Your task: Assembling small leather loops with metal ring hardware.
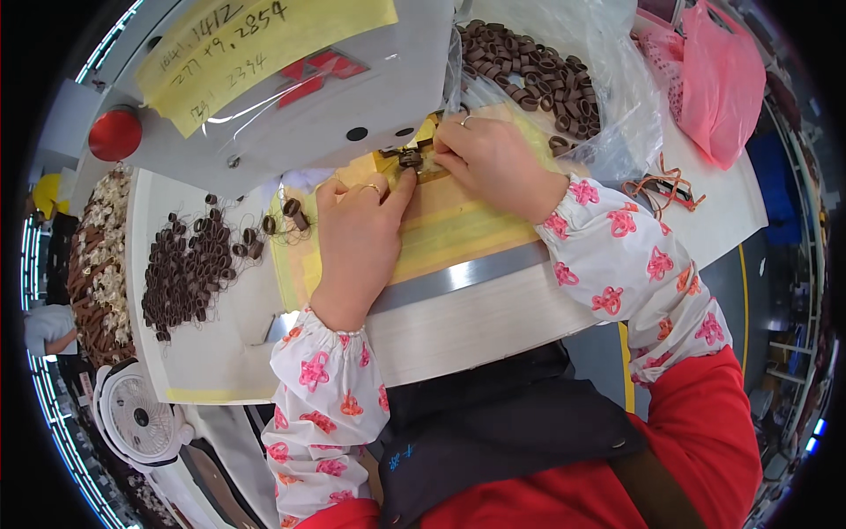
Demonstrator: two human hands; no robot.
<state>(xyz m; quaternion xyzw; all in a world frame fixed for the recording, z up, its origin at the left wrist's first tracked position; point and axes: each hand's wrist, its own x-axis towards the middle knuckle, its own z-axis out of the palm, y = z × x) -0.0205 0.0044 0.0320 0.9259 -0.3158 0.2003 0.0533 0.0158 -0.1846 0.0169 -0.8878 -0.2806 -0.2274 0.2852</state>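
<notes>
Under the grey sewing machine head [291, 97] sits a small dark part [411, 157], perhaps a brown loop by the presser foot; it is too small to tell. My left hand [359, 234] lies on the yellow-taped bed [458, 216], fingers apart, its index fingertip against that part. Just to the right, my right hand [493, 163] is closed, thumb and index finger pinched together; what they hold is hidden. Beside my left hand, a few brown loops [296, 214] with loose threads rest at the bed's left edge.
A pile of brown loops with thread tails [189, 269] lies on the left tabletop. At the back right, a clear plastic bag [630, 97] holds more brown loops [529, 75]. A pink bag [723, 84] and orange cord [674, 189] are further right. A white fan [141, 414] stands lower left.
</notes>
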